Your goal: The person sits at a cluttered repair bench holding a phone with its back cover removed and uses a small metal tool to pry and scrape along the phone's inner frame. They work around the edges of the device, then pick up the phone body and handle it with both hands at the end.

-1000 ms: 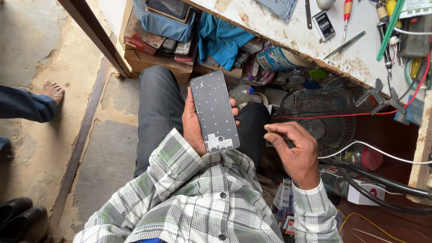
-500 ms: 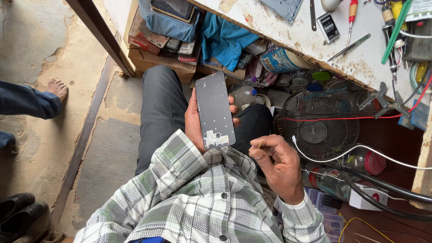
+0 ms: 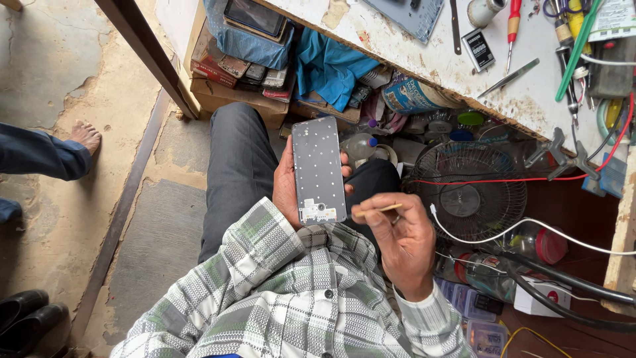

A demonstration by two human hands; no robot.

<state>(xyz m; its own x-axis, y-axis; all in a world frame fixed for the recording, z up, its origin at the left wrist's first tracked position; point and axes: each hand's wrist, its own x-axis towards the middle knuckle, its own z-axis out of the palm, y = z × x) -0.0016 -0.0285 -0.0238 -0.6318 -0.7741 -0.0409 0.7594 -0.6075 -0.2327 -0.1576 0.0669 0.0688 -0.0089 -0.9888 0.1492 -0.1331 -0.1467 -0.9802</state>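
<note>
My left hand (image 3: pixel 288 189) grips a grey phone frame (image 3: pixel 319 169), an opened phone panel with small holes and a pale connector block at its lower end, held upright over my lap. My right hand (image 3: pixel 397 235) is just right of the panel's lower end, fingers closed on a thin yellowish stick-like tool (image 3: pixel 377 210) whose tip points toward the panel's bottom corner. The tip is close to the panel but not touching it.
A worn white workbench (image 3: pixel 437 63) carries a red-handled screwdriver (image 3: pixel 512 26), tweezers (image 3: pixel 509 77), a small battery (image 3: pixel 478 50) and cables. Under it: a small fan (image 3: pixel 467 192), bottles, a blue cloth (image 3: pixel 328 66), stacked phones (image 3: pixel 255 16). Another person's bare foot (image 3: pixel 85 136) at left.
My right hand has risen from beside my lap toward the panel's lower end and now shows the thin stick. The panel has stayed in my left hand.
</note>
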